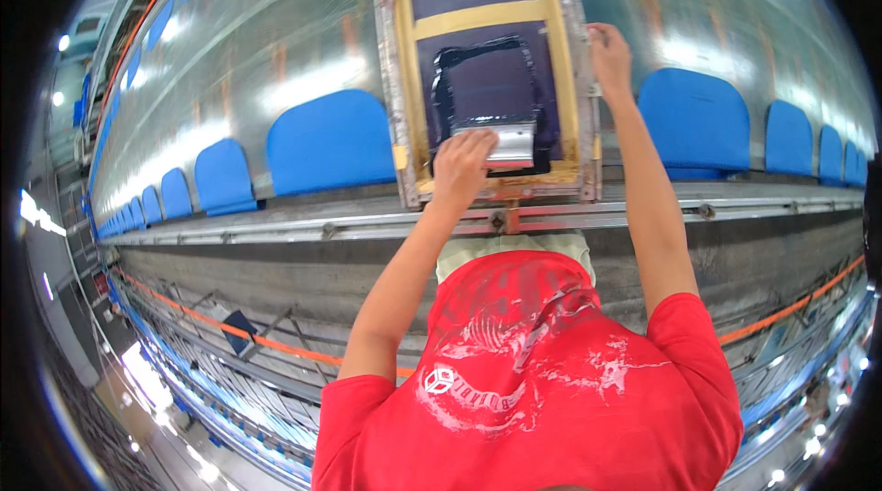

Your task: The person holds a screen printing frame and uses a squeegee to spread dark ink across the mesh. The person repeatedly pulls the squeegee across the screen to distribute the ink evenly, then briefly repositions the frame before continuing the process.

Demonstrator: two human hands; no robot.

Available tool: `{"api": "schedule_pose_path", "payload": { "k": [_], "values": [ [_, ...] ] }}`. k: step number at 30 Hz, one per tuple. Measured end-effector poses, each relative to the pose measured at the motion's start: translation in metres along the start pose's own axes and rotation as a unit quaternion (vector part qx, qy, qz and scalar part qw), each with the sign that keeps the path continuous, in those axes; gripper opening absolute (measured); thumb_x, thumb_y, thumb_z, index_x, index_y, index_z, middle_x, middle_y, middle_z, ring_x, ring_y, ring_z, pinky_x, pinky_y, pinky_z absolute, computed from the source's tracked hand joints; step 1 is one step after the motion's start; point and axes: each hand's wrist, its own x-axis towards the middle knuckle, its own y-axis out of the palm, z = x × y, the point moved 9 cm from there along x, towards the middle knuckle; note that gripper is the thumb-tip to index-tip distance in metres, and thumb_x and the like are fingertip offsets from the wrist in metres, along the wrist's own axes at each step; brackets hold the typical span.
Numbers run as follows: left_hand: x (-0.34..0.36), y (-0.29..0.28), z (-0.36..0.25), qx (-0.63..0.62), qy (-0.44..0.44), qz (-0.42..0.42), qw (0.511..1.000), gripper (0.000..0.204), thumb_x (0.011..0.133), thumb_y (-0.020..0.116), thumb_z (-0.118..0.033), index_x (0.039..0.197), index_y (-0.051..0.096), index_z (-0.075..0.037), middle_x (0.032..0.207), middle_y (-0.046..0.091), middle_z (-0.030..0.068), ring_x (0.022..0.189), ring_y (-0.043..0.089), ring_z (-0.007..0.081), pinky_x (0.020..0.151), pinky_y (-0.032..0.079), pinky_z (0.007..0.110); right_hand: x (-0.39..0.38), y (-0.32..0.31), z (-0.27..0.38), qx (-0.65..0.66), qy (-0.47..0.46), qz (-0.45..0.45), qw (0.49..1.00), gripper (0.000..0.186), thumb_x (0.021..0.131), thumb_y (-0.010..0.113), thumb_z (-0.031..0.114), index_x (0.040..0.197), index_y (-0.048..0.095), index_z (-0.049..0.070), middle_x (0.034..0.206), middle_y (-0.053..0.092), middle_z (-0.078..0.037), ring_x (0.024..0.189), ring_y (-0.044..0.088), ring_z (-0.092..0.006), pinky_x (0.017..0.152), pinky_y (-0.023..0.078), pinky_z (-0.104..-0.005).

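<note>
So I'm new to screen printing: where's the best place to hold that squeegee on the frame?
Grip the squeegee along its top edge, coming from the near side, as the left hand does; its blade faces the inked mesh. The right hand holds the frame edge.

I wore a red T-shirt (pixel 542 381) with short sleeves that ended above my elbows. White print was spread over its front: a small cube outline, some lettering, and cracked, streaky patches around them. Both forearms were bare, as were my left hand (pixel 462 169) and right hand (pixel 610 52), without gloves or rings.
</note>
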Motion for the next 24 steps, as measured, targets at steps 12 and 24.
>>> {"api": "schedule_pose_path", "payload": {
  "k": [12, 24],
  "values": [
    [-0.084, -0.108, 0.158, 0.019, -0.073, 0.022, 0.997, 0.052, 0.072, 0.068, -0.002, 0.122, 0.07, -0.015, 0.128, 0.068, 0.0032, 0.117, 0.063, 0.0258, 0.094, 0.049, 0.04, -0.108, 0.165, 0.119, 0.088, 0.006, 0.015, 0.996, 0.021, 0.101, 0.059, 0.025, 0.108, 0.069, 0.008, 0.07, 0.058, -0.008, 0.062, 0.053, -0.017, 0.063, 0.045, -0.0355],
    [-0.167, -0.146, 0.235, 0.02, -0.06, 0.046, 0.997, 0.044, 0.079, 0.066, 0.001, 0.121, 0.07, -0.013, 0.13, 0.068, 0.004, 0.125, 0.061, 0.0281, 0.105, 0.046, 0.044, -0.14, 0.246, 0.152, 0.019, -0.022, -0.004, 1.0, 0.019, 0.099, 0.061, 0.023, 0.107, 0.069, 0.009, 0.069, 0.063, -0.015, 0.061, 0.06, -0.027, 0.063, 0.046, -0.0404]
  ]
}}
